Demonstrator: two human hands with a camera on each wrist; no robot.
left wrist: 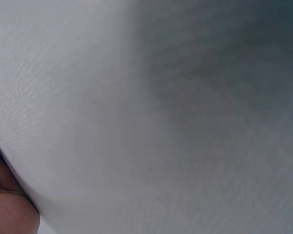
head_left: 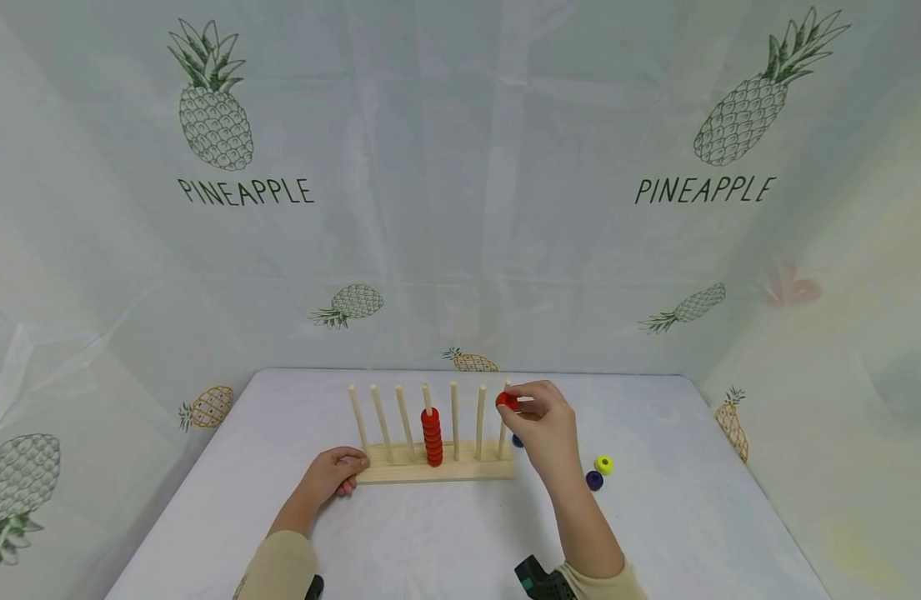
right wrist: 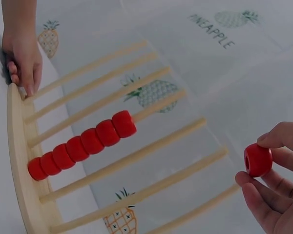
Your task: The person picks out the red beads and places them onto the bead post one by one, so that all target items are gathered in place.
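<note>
My right hand [head_left: 546, 425] pinches a red bead [right wrist: 258, 160] between thumb and fingers, near the top of the rightmost peg. In the right wrist view the bead's hole faces the pegs, and the bead appears just off the peg's tip. Several red beads [head_left: 432, 437] are stacked on the middle peg of a wooden peg rack [head_left: 437, 473]. The other pegs that show carry no beads. At the rack's left end my left hand [head_left: 328, 477] grips the base, one finger lying on top. The left wrist view holds only a sliver of that hand [left wrist: 12, 212].
Right of the rack, a yellow bead [head_left: 603, 464] lies beside a dark blue bead [head_left: 594, 481]. Another dark blue bead [head_left: 517, 441] is partly hidden behind my right hand. A white cloth covers the table [head_left: 430, 542], and pineapple-print sheeting [head_left: 460, 208] hangs around it.
</note>
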